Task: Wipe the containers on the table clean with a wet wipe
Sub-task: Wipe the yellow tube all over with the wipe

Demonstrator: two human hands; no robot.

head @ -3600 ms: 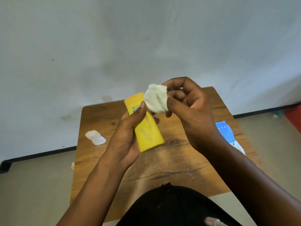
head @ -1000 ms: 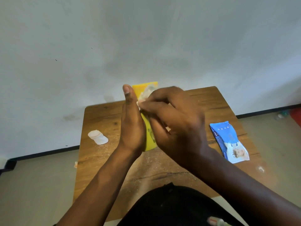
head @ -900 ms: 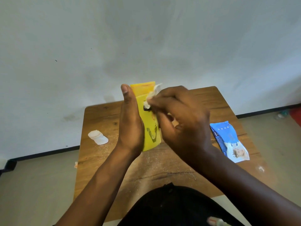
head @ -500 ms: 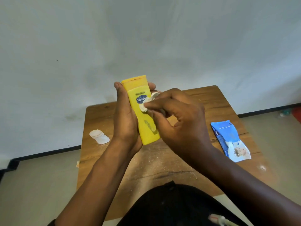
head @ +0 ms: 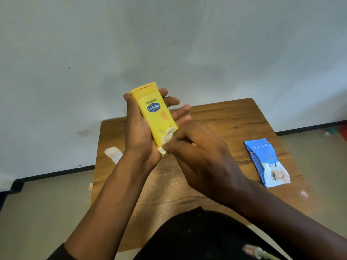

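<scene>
While it was held above the far part of the wooden table (head: 234,119), the yellow lotion bottle (head: 156,117) was kept nearly upright, its long axis tilted so that the capped end pointed up and a little to the left, away from the camera, and its base pointed down toward the person. Its front label, with a blue oval logo, was turned to the camera. The bottle was gripped by the left hand (head: 139,132), the thumb laid along its left edge and the fingers (head: 171,101) wrapped behind it and showing past its right edge. A crumpled white wet wipe (head: 166,140) was pressed against the lower part of the bottle's front, close to the base. The wipe was pinched in the closed fingers of the right hand (head: 202,158), which was brought in from the right, just below the bottle.

On the table's left edge a small white container (head: 113,154) was seen lying on its side, well apart from the bottle. On the right side of the table a blue wipes packet (head: 266,162) was laid flat, its long axis running from far-left to near-right. Pale dust was scattered over the middle of the tabletop. A grey wall (head: 169,44) was seen behind the table.
</scene>
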